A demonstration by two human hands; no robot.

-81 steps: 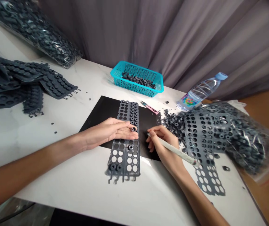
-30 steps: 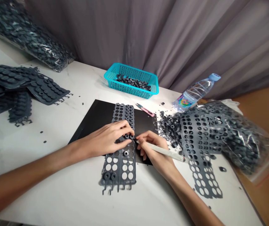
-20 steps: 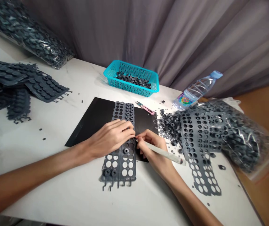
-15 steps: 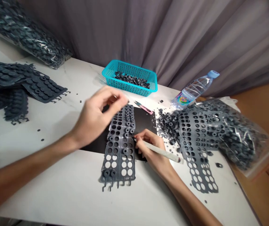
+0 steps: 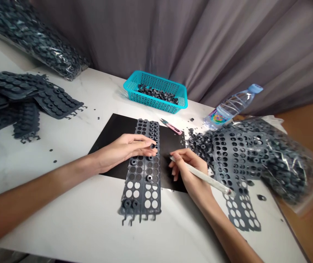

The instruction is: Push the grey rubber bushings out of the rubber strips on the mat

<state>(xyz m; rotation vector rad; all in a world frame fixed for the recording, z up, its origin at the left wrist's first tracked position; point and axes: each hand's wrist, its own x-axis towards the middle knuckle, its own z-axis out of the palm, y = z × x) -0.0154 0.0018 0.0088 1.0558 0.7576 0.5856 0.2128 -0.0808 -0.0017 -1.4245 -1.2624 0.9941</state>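
My left hand is over the dark rubber sheet, its thumb and fingers pinching a small black rubber ring. That sheet has rows of round holes, with rings seated in some of them, mostly at the far right side and two at the near left corner. It lies partly on a black mat. My right hand is closed around a white pen-like tool with a thin dark tip, just right of the sheet and apart from it. Part of the sheet is hidden under my left hand.
Beyond the mat are a blue basket of black pieces and pink-handled snips. Loose rings, a second holed sheet, a plastic bag and a bottle lie right. More sheets and a large bag are left.
My left hand has come down and nearer onto the sheet, now with a ring plainly in its fingers. My right hand and its tool have drawn away from the sheet to the right.
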